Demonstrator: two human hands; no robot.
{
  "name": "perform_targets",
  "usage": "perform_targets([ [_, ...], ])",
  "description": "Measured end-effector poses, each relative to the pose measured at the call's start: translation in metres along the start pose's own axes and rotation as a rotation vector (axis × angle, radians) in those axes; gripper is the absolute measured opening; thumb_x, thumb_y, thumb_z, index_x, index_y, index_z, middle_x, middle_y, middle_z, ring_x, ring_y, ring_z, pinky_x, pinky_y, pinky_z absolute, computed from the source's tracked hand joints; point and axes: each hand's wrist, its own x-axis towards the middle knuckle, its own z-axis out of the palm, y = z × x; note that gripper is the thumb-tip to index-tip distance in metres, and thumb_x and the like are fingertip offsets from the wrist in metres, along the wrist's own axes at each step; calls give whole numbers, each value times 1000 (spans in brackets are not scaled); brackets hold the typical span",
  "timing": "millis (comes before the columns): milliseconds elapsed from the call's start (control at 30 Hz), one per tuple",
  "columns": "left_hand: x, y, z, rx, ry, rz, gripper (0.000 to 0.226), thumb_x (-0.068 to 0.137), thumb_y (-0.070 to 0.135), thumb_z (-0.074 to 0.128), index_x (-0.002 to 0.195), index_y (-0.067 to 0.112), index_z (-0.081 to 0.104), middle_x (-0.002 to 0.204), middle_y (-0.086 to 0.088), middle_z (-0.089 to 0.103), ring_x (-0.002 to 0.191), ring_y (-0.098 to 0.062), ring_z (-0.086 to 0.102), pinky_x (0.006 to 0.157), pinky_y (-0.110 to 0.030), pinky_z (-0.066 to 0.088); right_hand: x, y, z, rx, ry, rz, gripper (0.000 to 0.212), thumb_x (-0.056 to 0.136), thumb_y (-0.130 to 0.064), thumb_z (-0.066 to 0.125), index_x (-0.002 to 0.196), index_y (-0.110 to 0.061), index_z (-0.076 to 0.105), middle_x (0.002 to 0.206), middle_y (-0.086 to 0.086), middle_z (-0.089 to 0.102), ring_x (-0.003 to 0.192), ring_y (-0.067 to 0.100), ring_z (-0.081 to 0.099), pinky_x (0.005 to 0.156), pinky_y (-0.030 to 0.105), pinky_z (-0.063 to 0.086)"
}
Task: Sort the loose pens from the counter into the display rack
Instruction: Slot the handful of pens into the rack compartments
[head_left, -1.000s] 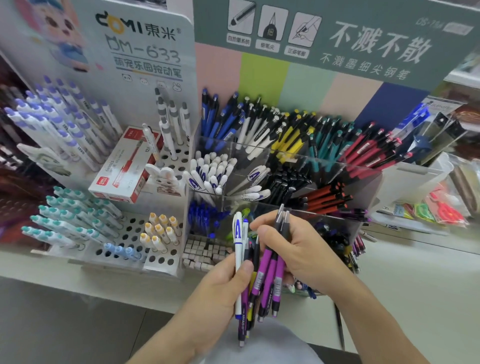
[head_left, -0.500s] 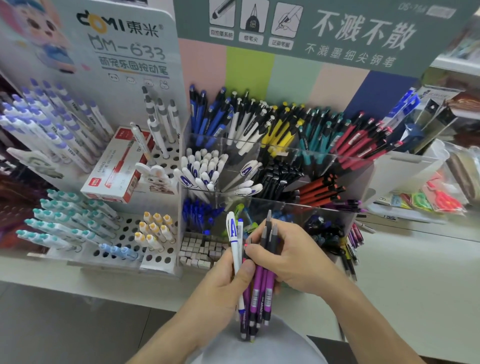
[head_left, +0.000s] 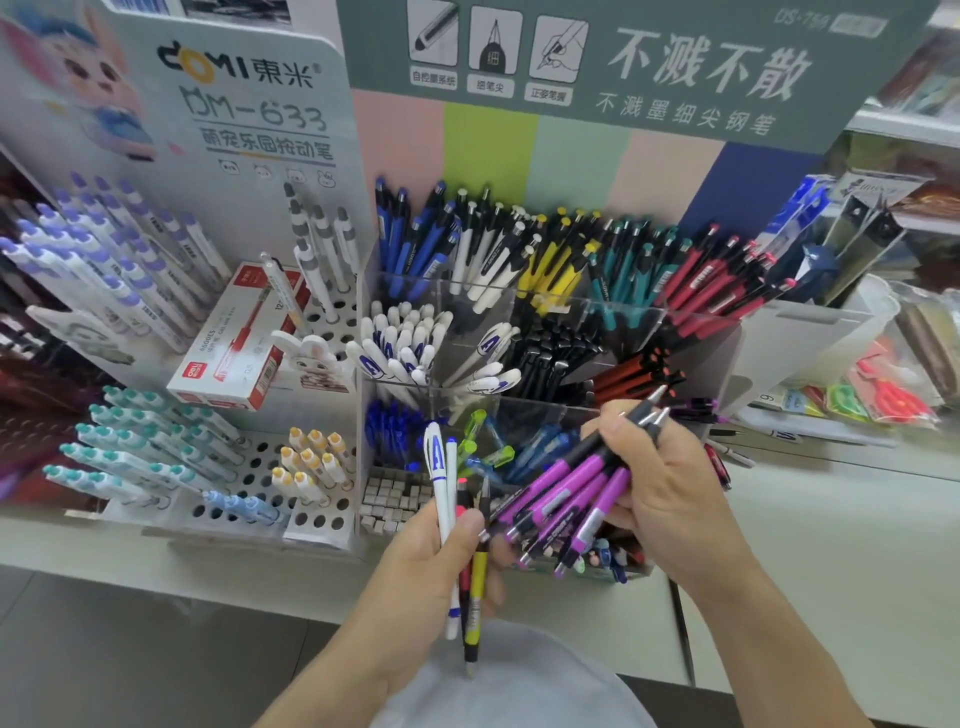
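Left hand (head_left: 441, 561): fingers and thumb curled round a small upright bunch of mixed pens, a white pen (head_left: 440, 499) with a blue letter on its cap, a yellow-and-black pen (head_left: 477, 587) and a red-tipped one between them.
Right hand (head_left: 670, 488): grasping a fan of purple pens (head_left: 566, 499), tips slanting down toward the left hand, grey ends sticking up past the fingers.
Where the pens are: both bunches are held in the air just in front of the display rack (head_left: 696, 332), above the white worktop (head_left: 831, 545).
Display rack: clear tiered compartments; blue, white, yellow, teal and red pens along the back row, white-capped, black and orange-red ones in the middle, blue and green ones in front.
Left of the rack: a perforated white stand (head_left: 260, 457) with pastel pens, and a red-and-white box (head_left: 244, 348) leaning on it.
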Motion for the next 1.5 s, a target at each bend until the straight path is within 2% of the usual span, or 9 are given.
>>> perform_targets([
  [167, 0, 8, 2, -358, 7, 7, 60, 64, 56, 88, 89, 8, 62, 56, -3, 33, 34, -9, 22, 34, -15, 20, -5, -10, -1, 72, 69, -161, 32, 105, -17, 45, 79, -18, 64, 79, 32, 57, 43, 17, 43, 38, 19, 32],
  [267, 3, 16, 4, -337, 9, 118, 74, 43, 61, 95, 86, 6, 70, 67, -13, 46, 32, -7, 22, 32, -13, 20, -5, -11, 5, 136, 61, -158, 16, 106, -9, 42, 92, -5, 48, 78, 23, 66, 38, 9, 50, 36, 16, 37],
  [467, 2, 30, 20, -100, -116, 68, 56, 71, 53, 83, 115, 19, 72, 88, -31, 50, 32, -12, 19, 35, -16, 21, 3, -1, 25, 18, 183, -352, 9, 101, -2, 53, 95, 2, 49, 72, 7, 68, 51, 13, 57, 47, 23, 47],
  [667, 6, 39, 38, -153, -13, 77, 56, 80, 40, 65, 109, -7, 53, 61, -17, 51, 30, -12, 25, 32, -16, 23, 1, 0, 41, 71, 306, -318, 14, 89, -4, 72, 83, -3, 59, 68, 2, 62, 61, 15, 59, 59, 27, 53],
  [867, 7, 41, 45, -140, -19, 78, 63, 76, 45, 65, 120, 1, 55, 48, -12, 39, 28, -15, 27, 32, -19, 25, 3, -6, 49, 45, 157, -252, 35, 94, -32, 66, 67, -9, 66, 63, 7, 65, 58, 26, 62, 60, 40, 56],
  [1033, 9, 43, 26, -55, 79, 202, 46, 70, 43, 72, 86, 0, 71, 49, -30, 37, 27, -15, 24, 33, -18, 25, 11, -18, 26, -139, 205, -306, 54, 95, -50, 50, 61, -12, 66, 67, 11, 65, 73, 29, 65, 81, 31, 54],
  [1133, 13, 51, 17, -42, 125, 304, 33, 78, 38, 72, 78, 5, 71, 47, -16, 34, 30, -16, 25, 34, -20, 27, 6, -19, 18, -202, 42, -260, 55, 95, -48, 46, 63, -6, 62, 75, 9, 72, 82, 13, 70, 84, 19, 49],
  [1300, 16, 70, 16, 155, 95, 414, 46, 65, 63, 78, 96, 28, 75, 55, -27, 53, 32, -17, 32, 36, -24, 31, -9, -25, 13, -149, -527, 58, 29, 105, -31, 48, 86, -15, 63, 72, 10, 69, 60, 26, 67, 58, 34, 57],
  [1500, 15, 73, 27, 370, -32, 433, 17, 82, 16, 78, 93, 7, 69, 47, 1, 57, 36, -7, 46, 40, -19, 39, -4, -19, 8, -314, -735, 174, 39, 105, -29, 55, 69, -38, 67, 62, 5, 50, 49, 20, 48, 53, 35, 42],
])
